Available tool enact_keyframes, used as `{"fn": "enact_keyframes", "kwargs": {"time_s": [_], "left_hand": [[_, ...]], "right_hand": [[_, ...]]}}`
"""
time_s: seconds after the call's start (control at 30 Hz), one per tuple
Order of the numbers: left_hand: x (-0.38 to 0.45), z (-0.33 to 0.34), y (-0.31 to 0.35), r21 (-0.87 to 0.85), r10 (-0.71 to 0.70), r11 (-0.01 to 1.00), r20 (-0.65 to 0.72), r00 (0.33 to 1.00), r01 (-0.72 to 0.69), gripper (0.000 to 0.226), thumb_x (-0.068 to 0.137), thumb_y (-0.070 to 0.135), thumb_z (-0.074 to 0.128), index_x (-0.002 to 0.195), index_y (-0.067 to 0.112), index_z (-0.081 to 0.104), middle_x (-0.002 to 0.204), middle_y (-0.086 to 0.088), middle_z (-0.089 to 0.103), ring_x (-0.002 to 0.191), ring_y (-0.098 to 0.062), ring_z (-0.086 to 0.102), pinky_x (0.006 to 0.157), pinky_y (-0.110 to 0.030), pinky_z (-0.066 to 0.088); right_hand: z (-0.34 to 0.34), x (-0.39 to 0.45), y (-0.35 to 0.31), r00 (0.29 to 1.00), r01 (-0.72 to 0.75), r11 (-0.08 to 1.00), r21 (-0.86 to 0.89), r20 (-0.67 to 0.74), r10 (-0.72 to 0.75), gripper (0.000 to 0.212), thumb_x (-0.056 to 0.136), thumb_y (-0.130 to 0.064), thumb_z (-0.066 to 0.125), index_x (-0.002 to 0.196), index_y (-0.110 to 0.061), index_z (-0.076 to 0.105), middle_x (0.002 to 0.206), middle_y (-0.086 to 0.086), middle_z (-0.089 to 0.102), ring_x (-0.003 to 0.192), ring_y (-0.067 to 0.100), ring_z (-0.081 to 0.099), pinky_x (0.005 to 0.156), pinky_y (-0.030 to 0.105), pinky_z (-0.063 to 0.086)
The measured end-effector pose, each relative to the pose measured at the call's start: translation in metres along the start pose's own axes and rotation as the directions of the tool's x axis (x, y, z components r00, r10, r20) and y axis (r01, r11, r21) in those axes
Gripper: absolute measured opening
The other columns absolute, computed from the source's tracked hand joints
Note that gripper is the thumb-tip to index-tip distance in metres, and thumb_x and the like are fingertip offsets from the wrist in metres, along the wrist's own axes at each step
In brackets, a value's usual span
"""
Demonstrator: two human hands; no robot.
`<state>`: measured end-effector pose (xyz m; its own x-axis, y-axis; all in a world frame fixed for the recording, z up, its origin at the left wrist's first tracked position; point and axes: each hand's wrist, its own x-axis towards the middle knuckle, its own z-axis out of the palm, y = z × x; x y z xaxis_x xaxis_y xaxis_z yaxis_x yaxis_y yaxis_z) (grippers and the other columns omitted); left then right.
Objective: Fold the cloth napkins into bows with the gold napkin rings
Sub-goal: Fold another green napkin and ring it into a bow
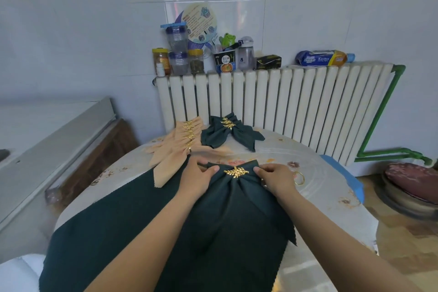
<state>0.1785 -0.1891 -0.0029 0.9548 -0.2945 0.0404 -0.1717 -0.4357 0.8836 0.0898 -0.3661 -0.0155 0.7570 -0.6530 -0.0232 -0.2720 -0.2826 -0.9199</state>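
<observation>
Dark green napkin (227, 216) with gold leaf ring (236, 171). Peach bows (176, 147) and dark green bows (225, 133), gold-ringed too. Pale surface (320, 187) with faded floral print (pinkish-brown blooms). White radiator (284, 104), green pipe (379, 125), white wall tiles (94, 31), blue mat (350, 178).
</observation>
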Motion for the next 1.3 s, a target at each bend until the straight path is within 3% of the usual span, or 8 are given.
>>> {"fn": "enact_keyframes", "kwargs": {"time_s": [0.2,0.3,0.4,0.53,0.63,0.8,1.03,1.3], "left_hand": [[0.094,0.016,0.032,0.129,0.143,0.983,-0.065,0.988,-0.133,0.014,0.089,0.026,0.062,0.082,0.020,0.051,0.084,0.004,0.058,0.083,-0.013,0.053,0.067,-0.023,0.034],[0.143,0.022,0.037,0.117,0.140,0.984,-0.033,0.990,-0.135,0.011,0.090,0.027,0.060,0.094,0.018,0.056,0.096,0.004,0.060,0.090,-0.010,0.052,0.077,-0.023,0.035],[0.193,0.032,0.037,0.114,0.165,0.979,0.034,0.986,-0.168,0.030,0.088,0.033,0.064,0.111,0.016,0.055,0.113,0.002,0.060,0.107,-0.015,0.055,0.089,-0.025,0.040],[0.260,0.056,0.024,0.069,0.152,0.985,0.098,0.984,-0.159,0.049,0.086,0.026,0.067,0.128,0.016,0.045,0.130,0.000,0.049,0.120,-0.017,0.047,0.092,-0.023,0.036],[0.293,0.084,-0.005,0.128,0.106,0.984,0.120,0.987,-0.121,0.053,0.087,0.016,0.065,0.133,0.017,0.040,0.137,-0.003,0.044,0.125,-0.019,0.044,0.098,-0.028,0.036],[0.302,0.112,-0.044,0.258,0.056,0.963,0.077,0.996,-0.074,0.054,0.089,0.015,0.061,0.135,0.024,0.035,0.138,-0.002,0.045,0.125,-0.024,0.041,0.102,-0.037,0.034],[0.292,0.121,-0.050,0.414,0.142,0.900,0.014,0.990,-0.135,0.051,0.092,0.014,0.056,0.137,0.018,0.034,0.141,-0.003,0.043,0.125,-0.027,0.041,0.104,-0.040,0.033],[0.253,0.089,-0.017,0.435,0.214,0.878,0.016,0.977,-0.199,0.049,0.093,0.023,0.053,0.138,0.016,0.035,0.142,-0.003,0.042,0.123,-0.022,0.046,0.103,-0.041,0.039]], "right_hand": [[0.010,0.100,-0.033,0.993,0.014,0.999,-0.053,-0.119,-0.020,0.013,0.085,-0.025,0.067,0.094,-0.024,0.057,0.091,0.002,0.066,0.086,0.020,0.063,0.080,0.034,0.051],[0.020,0.146,-0.043,0.989,0.036,0.996,-0.082,-0.141,-0.048,0.011,0.088,-0.019,0.061,0.093,-0.023,0.053,0.091,0.002,0.062,0.082,0.019,0.060,0.075,0.032,0.050],[0.031,0.197,-0.046,0.984,0.059,0.994,-0.092,-0.165,-0.073,0.011,0.090,-0.014,0.054,0.097,-0.022,0.053,0.087,0.003,0.061,0.070,0.016,0.055,0.067,0.029,0.046],[0.056,0.267,-0.044,0.984,0.079,0.992,-0.094,-0.153,-0.093,0.020,0.090,-0.015,0.051,0.109,-0.021,0.051,0.084,-0.003,0.058,0.074,0.014,0.054,0.076,0.031,0.047],[0.081,0.302,-0.019,0.998,0.024,0.983,-0.180,-0.058,-0.035,0.035,0.088,-0.019,0.054,0.121,-0.023,0.046,0.100,-0.001,0.060,0.099,0.023,0.057,0.092,0.039,0.046],[0.107,0.310,0.023,1.000,0.005,0.940,-0.342,0.017,0.000,0.061,0.087,-0.023,0.059,0.141,-0.022,0.030,0.139,0.008,0.046,0.129,0.030,0.039,0.110,0.046,0.028],[0.115,0.306,0.030,0.997,0.061,0.802,-0.594,0.069,-0.025,0.068,0.097,-0.029,0.045,0.151,-0.024,0.003,0.146,0.012,0.037,0.137,0.030,0.025,0.112,0.045,0.016],[0.089,0.258,0.010,0.990,0.138,0.737,-0.661,0.075,-0.118,0.065,0.097,-0.027,0.041,0.151,-0.025,0.004,0.157,0.001,0.018,0.142,0.028,0.015,0.113,0.049,0.015]]}}
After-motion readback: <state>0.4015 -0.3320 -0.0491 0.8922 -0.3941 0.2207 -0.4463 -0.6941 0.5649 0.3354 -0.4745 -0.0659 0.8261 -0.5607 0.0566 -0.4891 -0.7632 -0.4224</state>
